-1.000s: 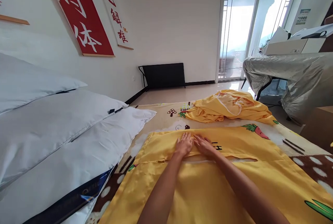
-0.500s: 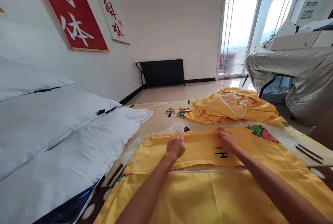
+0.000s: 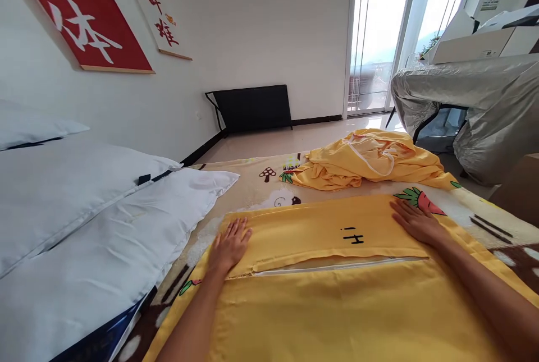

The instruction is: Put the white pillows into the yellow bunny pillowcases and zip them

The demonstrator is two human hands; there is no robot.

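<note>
A yellow pillowcase point(image 3: 337, 300) lies spread before me, with a folded-over far band that shows "Hi" and a printed carrot. A white zipper edge runs along a narrow gap under that band. My left hand point(image 3: 229, 247) rests flat on the left end of the band, fingers stretched out. On the right, my right hand point(image 3: 419, 221) lies flat on the cloth beside the carrot print, fingers spread. Neither hand grips anything. Beyond the band sits a crumpled heap of yellow fabric point(image 3: 370, 160) with white trim.
White pillows point(image 3: 126, 227) are stacked along the left side. Under the cloth is a patterned beige and brown blanket point(image 3: 248, 188). A black folded panel point(image 3: 252, 108) leans at the far wall. Silver-covered furniture point(image 3: 471, 87) bearing boxes point(image 3: 474, 45) stands at right.
My hands have moved apart, the left one leftward and the right one rightward, across the band. The camera view has shifted slightly downward and to the right.
</note>
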